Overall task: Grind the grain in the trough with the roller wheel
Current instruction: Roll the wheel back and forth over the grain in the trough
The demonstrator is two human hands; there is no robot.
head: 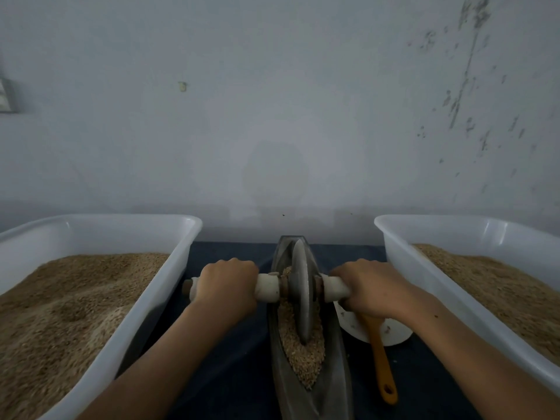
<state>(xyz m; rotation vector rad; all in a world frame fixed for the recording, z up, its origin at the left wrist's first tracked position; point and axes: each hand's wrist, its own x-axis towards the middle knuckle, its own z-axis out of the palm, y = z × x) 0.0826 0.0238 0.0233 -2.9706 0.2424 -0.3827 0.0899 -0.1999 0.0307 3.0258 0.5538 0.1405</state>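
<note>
A narrow boat-shaped metal trough [333, 386] runs away from me down the middle of the table, with tan grain [303, 356] lying in its groove. A grey metal roller wheel [302, 292] stands upright in the grain about midway along the trough. A pale wooden axle handle [268, 288] sticks out on both sides of the wheel. My left hand [227, 287] grips the left end of the handle. My right hand [371, 287] grips the right end.
A white plastic tub [169, 286] of grain stands at the left and a second white tub [403, 262] of grain at the right. A white bowl [394, 333] with an orange-handled scoop [381, 362] sits right of the trough under my right wrist. A wall rises close behind.
</note>
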